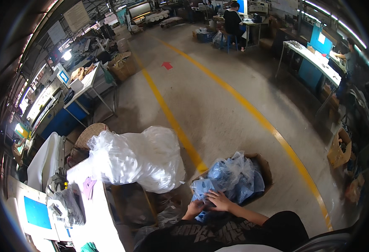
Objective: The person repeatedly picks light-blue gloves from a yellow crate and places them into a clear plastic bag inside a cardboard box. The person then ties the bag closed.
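In front of me is a brown cardboard box point(269, 173) filled with blue bundles in clear plastic bags point(230, 174). Both my hands are at the near left corner of the box, on a light blue plastic-wrapped bundle point(203, 187). My left hand point(194, 208) has its fingers curled at the near edge of this bundle and appears to grip it. Beside it, my right hand point(219, 201) lies on the bundle with its fingers stretched and apart. What the bundles contain cannot be made out.
A large white plastic-wrapped sack point(140, 157) stands left of the box, beside a white table point(98, 210). Yellow lines point(245, 111) and a red arrow point(166, 65) mark the concrete floor. Workbenches line both sides. A person point(232, 21) sits at the back, another point(350, 56) at the right.
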The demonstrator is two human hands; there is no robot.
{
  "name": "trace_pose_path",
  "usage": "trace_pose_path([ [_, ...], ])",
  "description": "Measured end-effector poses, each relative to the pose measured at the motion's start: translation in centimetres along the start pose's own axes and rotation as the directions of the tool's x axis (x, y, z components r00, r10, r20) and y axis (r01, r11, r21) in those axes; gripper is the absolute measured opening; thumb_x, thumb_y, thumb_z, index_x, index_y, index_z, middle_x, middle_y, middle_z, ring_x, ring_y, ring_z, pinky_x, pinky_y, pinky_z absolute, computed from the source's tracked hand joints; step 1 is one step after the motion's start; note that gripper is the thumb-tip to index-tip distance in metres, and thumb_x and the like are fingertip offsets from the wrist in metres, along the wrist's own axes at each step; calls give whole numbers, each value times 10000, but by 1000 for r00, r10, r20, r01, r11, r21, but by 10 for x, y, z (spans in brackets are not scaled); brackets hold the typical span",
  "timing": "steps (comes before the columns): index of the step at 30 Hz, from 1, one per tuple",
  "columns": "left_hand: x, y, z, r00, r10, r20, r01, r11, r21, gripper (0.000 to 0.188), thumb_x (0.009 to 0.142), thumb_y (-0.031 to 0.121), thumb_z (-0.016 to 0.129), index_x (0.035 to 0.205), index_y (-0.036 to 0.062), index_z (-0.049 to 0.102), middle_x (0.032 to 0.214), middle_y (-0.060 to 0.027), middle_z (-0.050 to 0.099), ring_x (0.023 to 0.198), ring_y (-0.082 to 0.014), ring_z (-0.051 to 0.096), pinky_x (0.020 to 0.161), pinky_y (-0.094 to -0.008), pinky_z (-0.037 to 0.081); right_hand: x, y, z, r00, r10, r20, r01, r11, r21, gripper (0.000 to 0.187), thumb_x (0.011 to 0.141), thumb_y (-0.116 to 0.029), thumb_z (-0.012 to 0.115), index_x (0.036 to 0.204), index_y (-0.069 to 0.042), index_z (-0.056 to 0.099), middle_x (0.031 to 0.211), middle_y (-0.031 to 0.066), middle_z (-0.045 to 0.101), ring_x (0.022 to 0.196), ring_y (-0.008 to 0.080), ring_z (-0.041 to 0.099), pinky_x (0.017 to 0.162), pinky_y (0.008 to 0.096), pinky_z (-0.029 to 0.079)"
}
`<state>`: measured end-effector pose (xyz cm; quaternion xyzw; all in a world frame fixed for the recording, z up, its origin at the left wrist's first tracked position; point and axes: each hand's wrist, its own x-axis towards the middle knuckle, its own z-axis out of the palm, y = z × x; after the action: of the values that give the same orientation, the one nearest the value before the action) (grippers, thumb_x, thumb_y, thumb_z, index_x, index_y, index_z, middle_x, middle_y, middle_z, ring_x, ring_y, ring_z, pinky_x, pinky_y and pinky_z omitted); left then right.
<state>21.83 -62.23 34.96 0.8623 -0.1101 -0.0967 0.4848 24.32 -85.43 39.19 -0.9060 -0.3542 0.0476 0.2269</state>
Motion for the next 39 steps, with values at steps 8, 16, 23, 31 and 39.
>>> trace_pose_path([
  [8,-8,-15,-79,880,-391,-269,377,920,-104,318,866,99,724,1161,46,616,815,-149,669,784,-315,684,729,-399,534,32,-10,49,737,523,-428,-109,718,688,83,1021,-73,489,1024,-43,566,825,121,648,711,301,648,667,369,503],
  [16,-57,-57,-134,954,-241,-179,285,912,293,173,865,191,695,922,29,721,918,-202,699,911,-420,662,814,-494,539,41,12,40,667,688,-286,67,327,943,121,1059,-78,426,1037,-51,542,869,54,619,646,97,501,598,266,437],
  [23,0,-45,-94,940,30,-340,6,995,103,186,995,174,590,988,-6,634,1406,-220,549,1259,-401,539,1049,-433,443,55,59,23,490,862,-130,181,45,982,201,1078,-237,461,994,-69,531,733,13,493,664,106,471,687,256,427],
  [31,102,-9,31,956,-274,-103,157,776,-611,272,1103,254,460,938,43,506,813,-5,527,796,-126,505,750,-312,453,45,80,46,819,412,-400,-162,834,528,95,1001,-81,518,1059,-52,587,924,122,707,801,329,684,718,402,510],
  [39,68,13,39,942,-237,237,243,970,4,314,1056,419,506,1164,124,493,1012,-233,674,992,-486,641,781,-490,506,14,49,75,913,316,-257,-280,945,168,218,897,-216,579,1080,-102,605,946,76,693,874,306,673,790,507,366],
])
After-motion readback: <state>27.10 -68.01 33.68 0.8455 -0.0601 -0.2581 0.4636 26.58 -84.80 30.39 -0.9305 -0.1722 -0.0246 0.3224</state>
